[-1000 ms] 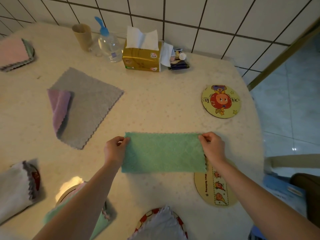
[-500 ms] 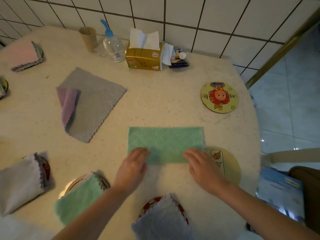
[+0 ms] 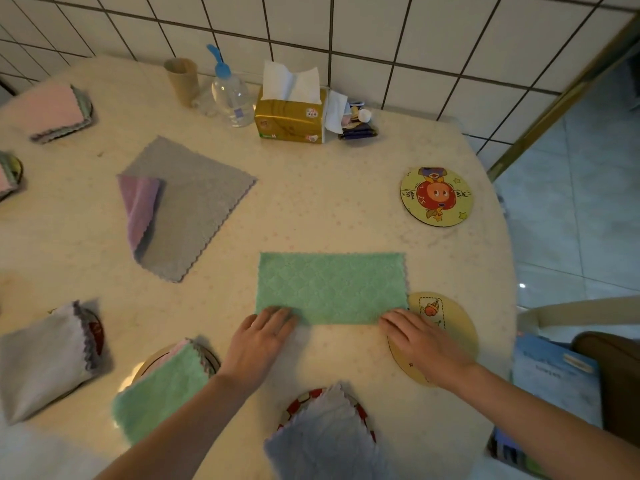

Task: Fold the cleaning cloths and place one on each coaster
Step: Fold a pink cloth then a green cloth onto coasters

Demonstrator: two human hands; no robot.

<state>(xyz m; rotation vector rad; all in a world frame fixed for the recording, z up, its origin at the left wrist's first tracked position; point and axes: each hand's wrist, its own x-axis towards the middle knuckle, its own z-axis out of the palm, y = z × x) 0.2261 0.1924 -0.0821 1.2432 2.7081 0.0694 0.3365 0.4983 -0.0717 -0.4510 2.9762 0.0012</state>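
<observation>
While the table (image 3: 311, 216) carries everything, a green cloth (image 3: 330, 287) folded to a long rectangle lies flat at its centre. At the cloth's 7 o'clock corner the left hand (image 3: 258, 341) presses flat, fingers spread. At 5 o'clock the right hand (image 3: 420, 341) does likewise, covering a tan coaster (image 3: 457, 327). At 2 o'clock, well apart, sits a bare cartoon coaster (image 3: 437, 196).

single head cam, wide-angle, looks steeply down and forward over the bench (image 3: 346, 202), close range; tiled wall (image 3: 415, 36) at 12 o'clock.
</observation>
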